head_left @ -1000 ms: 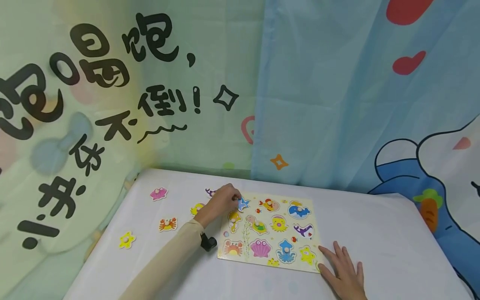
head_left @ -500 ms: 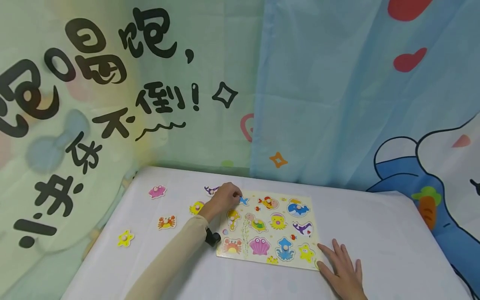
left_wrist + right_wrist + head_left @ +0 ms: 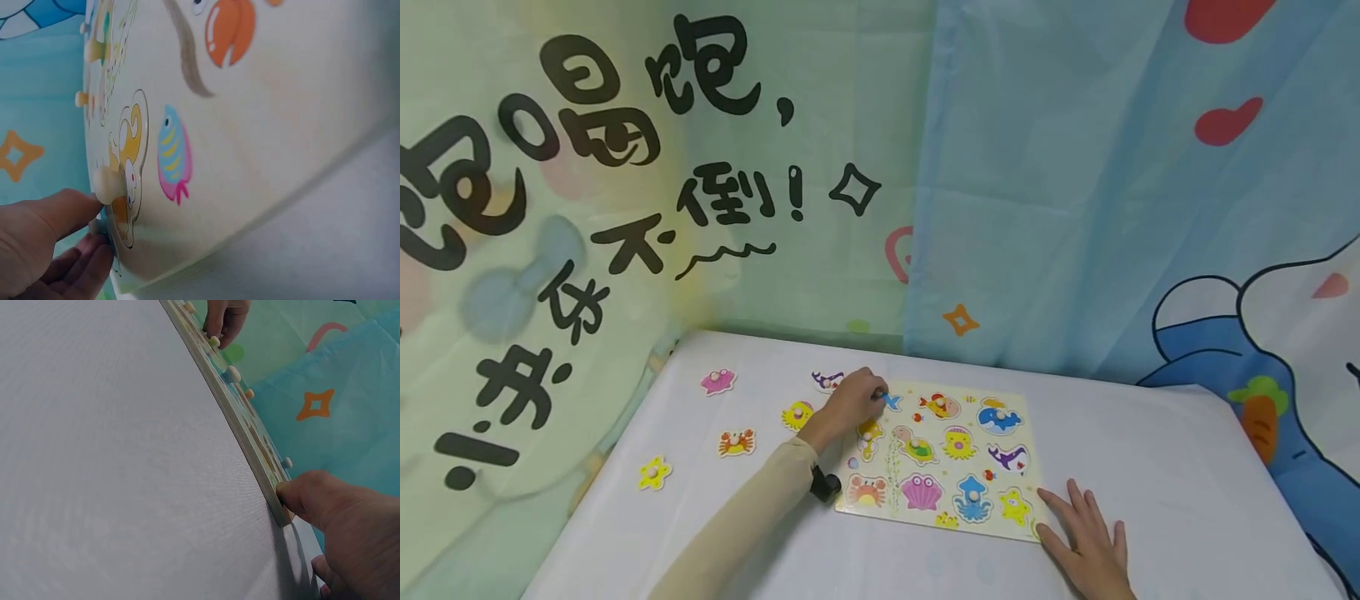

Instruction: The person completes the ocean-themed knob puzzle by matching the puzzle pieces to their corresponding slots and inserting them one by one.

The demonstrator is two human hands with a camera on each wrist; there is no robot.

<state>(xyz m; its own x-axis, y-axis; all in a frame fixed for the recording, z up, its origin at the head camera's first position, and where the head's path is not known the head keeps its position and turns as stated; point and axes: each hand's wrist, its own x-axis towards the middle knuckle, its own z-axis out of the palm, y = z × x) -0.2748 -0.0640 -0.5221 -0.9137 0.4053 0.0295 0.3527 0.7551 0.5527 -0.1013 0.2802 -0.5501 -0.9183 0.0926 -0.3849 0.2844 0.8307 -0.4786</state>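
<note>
A light wooden peg puzzle board (image 3: 910,523) with sea-animal pictures lies on the table. At its far left corner my left hand (image 3: 854,400) pinches a small blue puzzle piece (image 3: 892,402), mostly covered by the fingers. In the left wrist view, the thumb and fingertips of that hand (image 3: 69,234) are close behind the round knob (image 3: 110,185) of the yellow seahorse piece (image 3: 130,144). My right hand (image 3: 1088,546) rests at the board's near right corner, fingers spread. In the right wrist view its thumb (image 3: 306,490) presses on the board's edge.
Left of the board lie loose pieces: a pink shell (image 3: 718,382), a crab (image 3: 737,442), a yellow starfish (image 3: 655,473), a yellow octopus (image 3: 797,415) and a purple whale (image 3: 827,381). On the board, a squid (image 3: 973,500) and a blue whale (image 3: 999,419) show knobs.
The blue piece, more visible and tilted a second ago, is now lower at the board's corner and more covered by my left fingers. My right hand stays in place.
</note>
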